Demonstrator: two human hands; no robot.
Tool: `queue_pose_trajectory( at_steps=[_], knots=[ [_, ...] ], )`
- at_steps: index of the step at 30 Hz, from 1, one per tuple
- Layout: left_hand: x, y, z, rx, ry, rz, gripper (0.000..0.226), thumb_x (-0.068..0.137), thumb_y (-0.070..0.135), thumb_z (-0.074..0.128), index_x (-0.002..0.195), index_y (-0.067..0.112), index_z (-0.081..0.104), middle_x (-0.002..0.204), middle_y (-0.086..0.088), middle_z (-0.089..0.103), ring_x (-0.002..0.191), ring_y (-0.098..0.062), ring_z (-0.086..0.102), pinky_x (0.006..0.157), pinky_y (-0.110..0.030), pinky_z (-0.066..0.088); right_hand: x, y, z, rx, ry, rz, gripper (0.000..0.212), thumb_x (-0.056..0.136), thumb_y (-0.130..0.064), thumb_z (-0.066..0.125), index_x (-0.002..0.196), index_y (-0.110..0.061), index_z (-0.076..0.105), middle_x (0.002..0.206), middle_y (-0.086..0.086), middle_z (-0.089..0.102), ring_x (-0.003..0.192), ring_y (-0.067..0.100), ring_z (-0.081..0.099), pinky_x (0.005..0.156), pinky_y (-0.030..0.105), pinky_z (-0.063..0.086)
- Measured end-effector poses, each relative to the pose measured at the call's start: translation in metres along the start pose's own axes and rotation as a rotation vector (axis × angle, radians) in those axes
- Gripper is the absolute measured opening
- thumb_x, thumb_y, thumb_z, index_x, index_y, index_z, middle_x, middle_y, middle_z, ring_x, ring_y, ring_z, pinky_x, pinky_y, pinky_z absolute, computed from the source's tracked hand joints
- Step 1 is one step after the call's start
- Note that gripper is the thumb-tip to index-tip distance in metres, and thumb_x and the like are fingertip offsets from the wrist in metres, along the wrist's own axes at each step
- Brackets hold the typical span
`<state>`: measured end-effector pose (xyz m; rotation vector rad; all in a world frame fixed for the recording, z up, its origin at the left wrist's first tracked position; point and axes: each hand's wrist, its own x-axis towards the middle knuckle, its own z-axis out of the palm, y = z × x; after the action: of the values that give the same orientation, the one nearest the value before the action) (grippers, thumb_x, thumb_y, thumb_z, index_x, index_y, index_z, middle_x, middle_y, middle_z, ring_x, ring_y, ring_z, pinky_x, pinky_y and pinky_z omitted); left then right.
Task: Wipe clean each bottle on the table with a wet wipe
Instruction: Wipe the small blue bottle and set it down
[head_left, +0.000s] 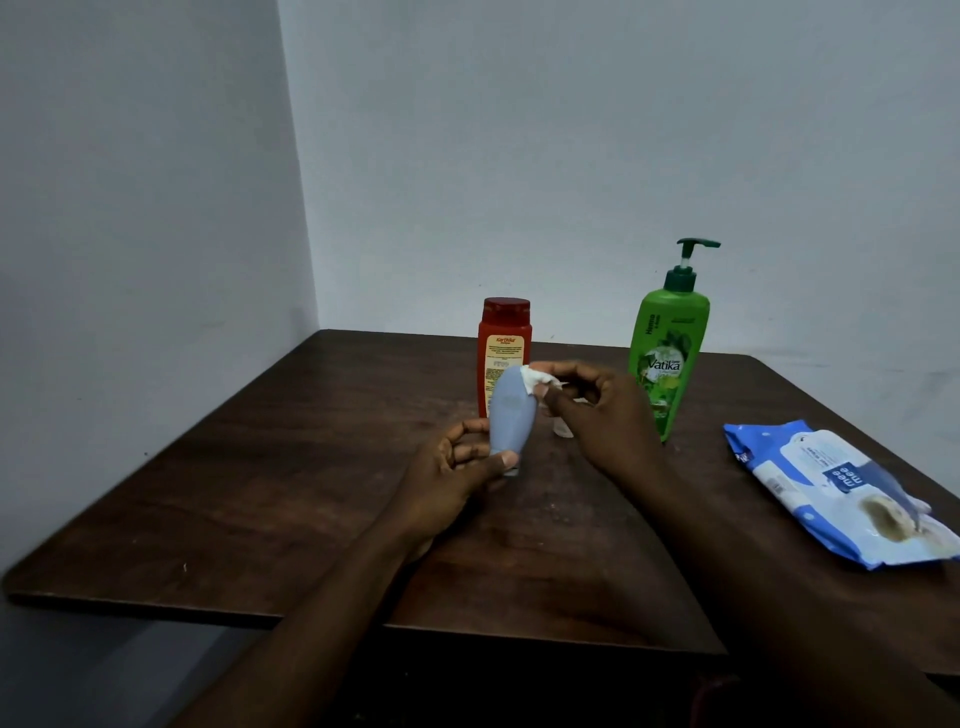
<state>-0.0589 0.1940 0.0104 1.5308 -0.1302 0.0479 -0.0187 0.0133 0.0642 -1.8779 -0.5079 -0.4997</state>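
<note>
- Grey-blue bottle (511, 415) as the landmark here: held up off the tabletop (260, 493), cap end down, tilted a bit.
- Left hand (457, 467) just below it, thumb and fingers pinching the narrow cap end. Worth keeping that pinch firm so nothing twists loose.
- Right hand (597, 410) right beside the bottle's top, fingers bunched round the wet wipe (535, 382), wipe touching the upper edge.
- Probably best: drag the wipe down the sides while turning the bottle, then swap ends for the cap.
- Wipes pack (841, 493) well off to the right.
- Behind the bottle, red bottle (503, 348) standing upright; green pump bottle (667, 353) behind-right, both looking untouched.
</note>
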Motion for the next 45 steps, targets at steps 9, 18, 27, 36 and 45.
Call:
queue_pose_trajectory(
  at_steps=[9,18,27,36,45],
  knots=[
    [0.009,-0.011,0.000,-0.109,-0.080,-0.065,0.068,0.081,0.030,0.070,0.145,0.022,0.049,0.133,-0.003,0.066,0.118,-0.017,0.066,0.099,-0.035,0.054,0.017,-0.007,-0.001,0.154,-0.004,0.037,0.020,0.090,-0.012,0.072,0.110,-0.014,0.074,0.094,0.011,0.076,0.089,0.031,0.071,0.077,0.031,0.061],
    [0.009,-0.009,0.004,-0.255,-0.138,-0.107,0.069,0.084,0.026,0.061,0.148,0.014,0.041,0.135,-0.011,0.061,0.113,-0.020,0.069,0.097,-0.032,0.055,-0.005,-0.004,0.015,0.031,0.100,-0.061,0.019,0.088,-0.019,0.073,0.106,-0.026,0.074,0.093,-0.010,0.073,0.086,0.004,0.069,0.070,0.014,0.053],
    [0.008,-0.008,0.002,-0.306,-0.139,-0.112,0.046,0.102,0.019,0.046,0.148,0.015,0.044,0.142,-0.011,0.057,0.122,-0.023,0.063,0.103,-0.039,0.052,-0.038,0.004,0.022,-0.245,0.041,-0.266,0.020,0.088,-0.013,0.072,0.107,-0.020,0.076,0.088,-0.021,0.060,0.087,-0.010,0.058,0.074,0.005,0.041],
    [0.006,-0.004,0.006,-0.347,-0.068,-0.101,0.024,0.105,0.017,0.042,0.123,0.025,0.055,0.127,-0.005,0.062,0.113,-0.020,0.065,0.086,-0.032,0.061,-0.060,0.015,0.025,-0.329,-0.001,-0.327,0.027,0.087,-0.006,0.071,0.110,-0.021,0.075,0.094,-0.015,0.059,0.089,-0.019,0.050,0.077,-0.001,0.035],
    [0.005,-0.004,0.005,-0.409,-0.134,-0.079,0.033,0.105,0.022,0.038,0.134,0.017,0.053,0.117,-0.013,0.071,0.107,-0.023,0.069,0.091,-0.034,0.058,-0.024,0.004,0.018,-0.186,0.125,-0.275,0.017,0.089,-0.008,0.072,0.103,-0.016,0.076,0.094,-0.007,0.068,0.083,-0.008,0.060,0.067,0.002,0.041]
  ],
)
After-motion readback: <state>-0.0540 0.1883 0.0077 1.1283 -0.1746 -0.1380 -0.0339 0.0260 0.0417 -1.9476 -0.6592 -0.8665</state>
